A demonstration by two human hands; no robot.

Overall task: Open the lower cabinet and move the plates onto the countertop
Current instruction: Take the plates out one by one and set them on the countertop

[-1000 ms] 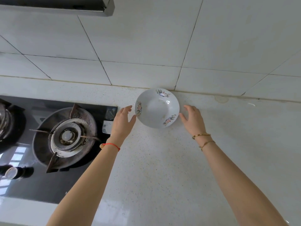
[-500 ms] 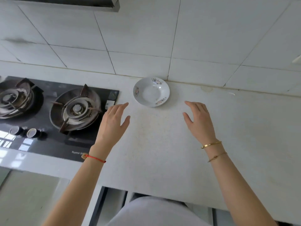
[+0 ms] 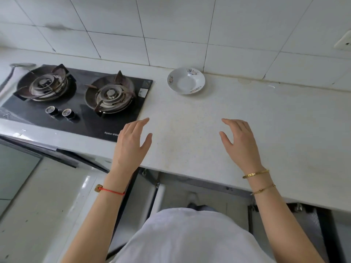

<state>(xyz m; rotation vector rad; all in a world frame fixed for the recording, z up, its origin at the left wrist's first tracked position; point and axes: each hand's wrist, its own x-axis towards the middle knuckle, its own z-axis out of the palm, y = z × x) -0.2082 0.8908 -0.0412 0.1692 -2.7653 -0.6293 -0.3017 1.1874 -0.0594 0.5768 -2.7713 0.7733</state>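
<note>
A white plate (image 3: pixel 186 80) with small flower prints rests on the pale countertop (image 3: pixel 266 114), close to the tiled back wall. My left hand (image 3: pixel 131 145) hovers over the counter's front part, fingers apart and empty. My right hand (image 3: pixel 241 143) is level with it further right, also spread and holding nothing. Both hands are well short of the plate. Below the counter's front edge the lower cabinet (image 3: pixel 190 194) stands open, its left door (image 3: pixel 136 198) swung out beside my body. No plates show inside it.
A black two-burner gas hob (image 3: pixel 79 99) with two knobs is set into the counter on the left. A white tiled wall (image 3: pixel 171 31) rises behind, with a socket (image 3: pixel 343 42) at the far right. My white-clad torso fills the bottom centre.
Both hands have let go of the plate and drawn back toward the counter's front edge. The view has pulled back and tilted down, bringing the open cabinet and the whole hob into sight.
</note>
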